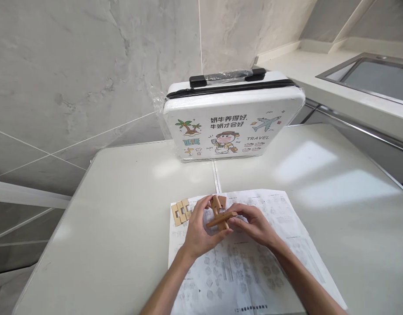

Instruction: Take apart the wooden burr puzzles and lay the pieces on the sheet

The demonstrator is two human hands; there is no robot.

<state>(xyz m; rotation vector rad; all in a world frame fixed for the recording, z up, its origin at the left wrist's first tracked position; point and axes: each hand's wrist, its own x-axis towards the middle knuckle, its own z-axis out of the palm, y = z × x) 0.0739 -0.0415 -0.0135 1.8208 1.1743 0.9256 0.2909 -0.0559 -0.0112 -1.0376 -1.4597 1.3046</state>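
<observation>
Between my two hands, above a printed sheet, is a wooden interlocking puzzle made of notched pieces that cross one another. My left hand grips it from the left, fingers at the top and thumb at the bottom. From the right, my right hand pinches the end of the crossing piece with thumb and fingertips. Several notched wooden puzzle pieces lie side by side on the sheet's upper left corner. Part of the puzzle is hidden behind my left fingers.
A large instruction sheet with printed diagrams lies on the white table. At the back stands a white suitcase in clear plastic, with a black handle. A counter with an inset glass panel is at the right, and a marbled wall behind.
</observation>
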